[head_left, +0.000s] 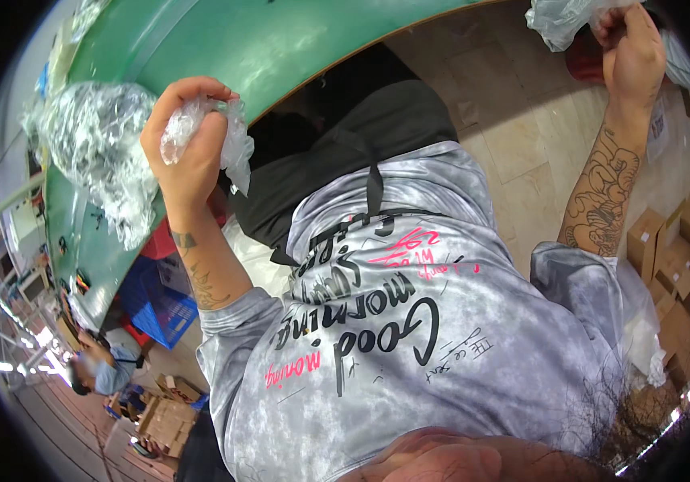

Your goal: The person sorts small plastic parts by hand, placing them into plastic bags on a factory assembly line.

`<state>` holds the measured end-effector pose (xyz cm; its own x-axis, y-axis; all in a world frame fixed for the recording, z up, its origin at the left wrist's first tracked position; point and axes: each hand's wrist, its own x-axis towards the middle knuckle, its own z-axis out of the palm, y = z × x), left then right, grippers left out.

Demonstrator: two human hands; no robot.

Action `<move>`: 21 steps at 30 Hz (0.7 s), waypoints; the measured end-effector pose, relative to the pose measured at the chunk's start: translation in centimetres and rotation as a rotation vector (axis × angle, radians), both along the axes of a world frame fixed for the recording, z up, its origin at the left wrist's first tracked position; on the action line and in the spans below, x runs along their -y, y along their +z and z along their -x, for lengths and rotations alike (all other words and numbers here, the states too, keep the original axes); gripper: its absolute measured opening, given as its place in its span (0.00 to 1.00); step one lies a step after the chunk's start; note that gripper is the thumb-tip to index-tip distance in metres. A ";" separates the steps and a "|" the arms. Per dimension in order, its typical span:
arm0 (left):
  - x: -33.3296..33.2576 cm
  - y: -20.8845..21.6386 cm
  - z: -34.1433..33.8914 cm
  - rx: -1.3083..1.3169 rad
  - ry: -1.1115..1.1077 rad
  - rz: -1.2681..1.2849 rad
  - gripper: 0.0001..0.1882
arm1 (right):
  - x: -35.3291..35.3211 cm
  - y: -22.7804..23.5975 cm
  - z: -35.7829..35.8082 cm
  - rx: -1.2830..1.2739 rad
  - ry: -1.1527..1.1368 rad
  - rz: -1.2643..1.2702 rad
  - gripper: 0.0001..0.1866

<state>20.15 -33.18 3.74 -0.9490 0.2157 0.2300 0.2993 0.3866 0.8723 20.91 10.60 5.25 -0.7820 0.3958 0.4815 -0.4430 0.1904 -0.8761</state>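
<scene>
Over the edge of the green table (280, 48), my left hand (182, 153) is closed round a crumpled clear plastic bag (238, 153), which bunches out between thumb and fingers. Beside it on the table lies a large heap of clear plastic bags (100, 132) with dark things showing through. Far to the right, my right hand (636, 60) pinches another crumpled clear plastic bag (558, 22), held out above the tiled floor. Part of that bag runs past the top of the picture. The two hands are wide apart.
A blue plastic crate (156, 301) stands below the table at the left. Several cardboard boxes (674, 265) are stacked at the far right. A red container (582, 58) sits beneath my right hand. Another person (112, 361) is at the lower left.
</scene>
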 end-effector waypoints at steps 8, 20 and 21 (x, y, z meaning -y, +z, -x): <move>5.6 0.5 -2.4 0.003 0.117 -0.008 0.15 | 6.0 3.1 1.9 -0.013 0.136 0.050 0.13; 9.7 2.8 -3.2 -0.227 0.153 0.349 0.13 | -1.0 2.0 2.0 0.092 -0.026 0.140 0.15; 9.5 1.8 -3.1 -0.271 0.143 0.410 0.12 | -2.5 1.1 1.8 0.109 0.003 0.092 0.11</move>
<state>23.21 -42.66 5.51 -0.8934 0.2123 0.3959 0.4132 0.7342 0.5387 19.09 13.07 6.33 -0.8289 0.4321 0.3552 -0.3446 0.1057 -0.9328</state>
